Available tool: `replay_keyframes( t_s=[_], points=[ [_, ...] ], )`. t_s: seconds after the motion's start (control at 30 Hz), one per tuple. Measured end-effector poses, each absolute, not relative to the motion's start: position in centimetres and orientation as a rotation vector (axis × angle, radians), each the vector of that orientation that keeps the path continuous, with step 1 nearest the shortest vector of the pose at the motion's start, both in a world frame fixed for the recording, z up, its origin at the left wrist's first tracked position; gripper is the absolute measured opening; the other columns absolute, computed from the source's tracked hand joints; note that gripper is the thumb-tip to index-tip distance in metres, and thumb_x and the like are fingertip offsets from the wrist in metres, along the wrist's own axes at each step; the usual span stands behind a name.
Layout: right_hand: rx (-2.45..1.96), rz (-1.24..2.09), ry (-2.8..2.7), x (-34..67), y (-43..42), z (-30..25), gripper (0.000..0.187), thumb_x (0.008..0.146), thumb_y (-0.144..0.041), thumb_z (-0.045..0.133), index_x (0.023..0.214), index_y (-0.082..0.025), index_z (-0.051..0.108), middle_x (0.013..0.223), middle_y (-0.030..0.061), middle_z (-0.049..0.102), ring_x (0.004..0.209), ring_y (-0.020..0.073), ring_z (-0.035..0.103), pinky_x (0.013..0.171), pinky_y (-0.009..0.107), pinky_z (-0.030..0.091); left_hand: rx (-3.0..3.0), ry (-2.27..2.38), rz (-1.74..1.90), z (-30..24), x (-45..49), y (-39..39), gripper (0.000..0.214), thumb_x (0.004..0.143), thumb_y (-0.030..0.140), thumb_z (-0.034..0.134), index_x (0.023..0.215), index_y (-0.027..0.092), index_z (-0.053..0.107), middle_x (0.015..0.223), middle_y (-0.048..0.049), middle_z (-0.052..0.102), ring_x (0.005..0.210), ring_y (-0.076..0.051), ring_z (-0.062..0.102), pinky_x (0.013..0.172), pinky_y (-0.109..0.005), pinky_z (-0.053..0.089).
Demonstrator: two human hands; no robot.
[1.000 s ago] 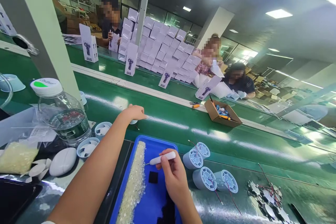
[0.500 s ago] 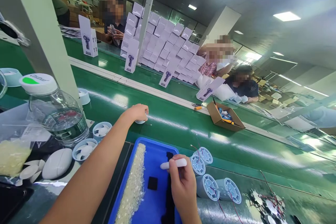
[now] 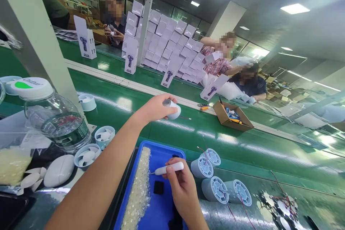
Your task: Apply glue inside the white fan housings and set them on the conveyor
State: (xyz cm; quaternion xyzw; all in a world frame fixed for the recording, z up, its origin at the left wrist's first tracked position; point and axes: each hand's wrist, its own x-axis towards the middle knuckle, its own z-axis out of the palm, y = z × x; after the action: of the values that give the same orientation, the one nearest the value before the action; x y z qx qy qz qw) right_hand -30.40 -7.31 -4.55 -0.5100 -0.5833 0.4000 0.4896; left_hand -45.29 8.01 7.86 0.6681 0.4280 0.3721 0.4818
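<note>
A smooth, glossy green conveyor belt [image 3: 115, 115] runs across the view, streaked with reflected light; on its far side rises a stepped stack of matte white cartons [image 3: 167, 46], flat-faced and square-edged. On the near side lies a shallow blue plastic tray [image 3: 159, 205] with a raised, rounded rim. Across the belt, an open brown cardboard box [image 3: 234, 125] stands tilted in view, and at the left a clear, round-shouldered plastic bottle [image 3: 59, 125] with a smooth white cap holds liquid. The left hand [image 3: 157, 107] curls its fingers and thumb firmly round a pale-blue cylindrical housing [image 3: 174, 111], which sits over the belt beyond the tray, a thin wire reaching out to its right; whether it touches the belt I cannot tell. The right hand [image 3: 183, 187], over the tray, grips a smooth white pen-shaped tool [image 3: 171, 168] between thumb and fingers, its slim tip pointing left. Right of that hand are four more pale-blue cylinders [image 3: 214, 190] with spoked round faces and trailing wires. By the bottle lie two short plastic fan rings [image 3: 105, 134] with curved white blades. In the tray are a flat, dull black square pad [image 3: 159, 187] and a long, grainy heap of tiny translucent pieces [image 3: 136, 187].
</note>
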Motion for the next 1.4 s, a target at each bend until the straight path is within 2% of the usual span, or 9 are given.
replay_keyframes(
  t_s=[0.1,0.17,0.3,0.47,0.63,1.0,1.07,1.23,1.4],
  points=[
    [-1.309,0.890,-1.406,-30.3,-7.1,-4.2,0.018,0.090,-0.036,0.050,0.083,-0.020,0.054,0.074,0.0004,0.055,0.062,0.0135,0.054,0.056,0.025,0.044,1.447,0.913,0.966,8.4,-45.1,7.7,0.030,0.072,0.033,0.067,0.099,0.022,0.058,0.101,-0.0070,0.060,0.079,-0.017,0.064,0.065,-0.031,0.057],
    [-1.371,0.720,-1.421,-29.9,-7.0,-3.8,0.019,0.090,-0.036,0.051,0.079,-0.020,0.052,0.068,-0.0015,0.052,0.060,0.0130,0.052,0.056,0.024,0.043,1.324,0.820,0.993,8.8,-45.2,7.6,0.031,0.073,0.034,0.068,0.099,0.021,0.058,0.106,-0.0082,0.060,0.083,-0.018,0.064,0.065,-0.032,0.058],
    [-1.414,0.465,-1.354,-28.7,-7.0,-3.3,0.018,0.089,-0.035,0.052,0.080,-0.020,0.053,0.070,-0.0012,0.053,0.060,0.0128,0.051,0.057,0.025,0.043,1.157,0.678,1.028,9.2,-45.4,7.6,0.033,0.071,0.032,0.071,0.099,0.021,0.058,0.110,-0.0085,0.061,0.085,-0.018,0.065,0.066,-0.030,0.058],
    [-1.313,0.690,-1.254,-28.9,-7.2,-3.2,0.021,0.090,-0.039,0.051,0.082,-0.020,0.053,0.071,-0.0017,0.053,0.057,0.0113,0.053,0.054,0.024,0.046,1.087,0.599,1.038,9.2,-45.5,7.7,0.037,0.066,0.022,0.076,0.099,0.021,0.058,0.103,-0.0065,0.064,0.083,-0.018,0.066,0.066,-0.029,0.058],
    [-1.239,0.924,-1.341,-29.9,-7.5,-4.0,0.017,0.092,-0.037,0.049,0.090,-0.020,0.054,0.082,0.0016,0.056,0.067,0.0134,0.057,0.062,0.026,0.049,1.086,0.573,1.060,9.2,-45.5,7.7,0.041,0.065,0.021,0.077,0.101,0.022,0.057,0.103,-0.0055,0.065,0.087,-0.019,0.066,0.068,-0.028,0.058],
    [-1.281,0.961,-1.435,-30.1,-7.4,-4.2,0.017,0.092,-0.037,0.047,0.091,-0.021,0.052,0.082,0.0013,0.055,0.066,0.0133,0.056,0.060,0.025,0.045,1.129,0.631,1.017,8.8,-45.3,7.8,0.040,0.066,0.025,0.077,0.101,0.020,0.057,0.108,-0.0076,0.063,0.085,-0.018,0.066,0.064,-0.025,0.058],
    [-1.332,0.896,-1.458,-30.1,-7.3,-3.8,0.018,0.092,-0.037,0.047,0.087,-0.021,0.052,0.075,0.0002,0.055,0.062,0.0133,0.054,0.057,0.025,0.044,1.135,0.632,1.017,8.8,-45.2,7.7,0.040,0.066,0.025,0.076,0.101,0.021,0.057,0.107,-0.0079,0.064,0.086,-0.018,0.066,0.064,-0.025,0.057],
    [-1.441,0.357,-1.419,-28.9,-7.1,-2.8,0.016,0.090,-0.034,0.050,0.080,-0.020,0.052,0.071,0.0000,0.054,0.063,0.0145,0.052,0.060,0.027,0.042,1.155,0.655,0.986,8.9,-45.2,7.7,0.041,0.067,0.028,0.076,0.103,0.020,0.058,0.107,-0.0089,0.064,0.083,-0.017,0.065,0.061,-0.024,0.057],
    [-1.480,0.365,-1.367,-27.9,-6.9,-2.7,0.021,0.091,-0.035,0.047,0.076,-0.021,0.048,0.065,-0.0027,0.049,0.057,0.0128,0.047,0.054,0.025,0.038,1.152,0.678,0.986,8.8,-45.0,7.8,0.040,0.068,0.028,0.075,0.103,0.019,0.058,0.107,-0.0097,0.063,0.082,-0.017,0.064,0.058,-0.023,0.056]
  ],
)
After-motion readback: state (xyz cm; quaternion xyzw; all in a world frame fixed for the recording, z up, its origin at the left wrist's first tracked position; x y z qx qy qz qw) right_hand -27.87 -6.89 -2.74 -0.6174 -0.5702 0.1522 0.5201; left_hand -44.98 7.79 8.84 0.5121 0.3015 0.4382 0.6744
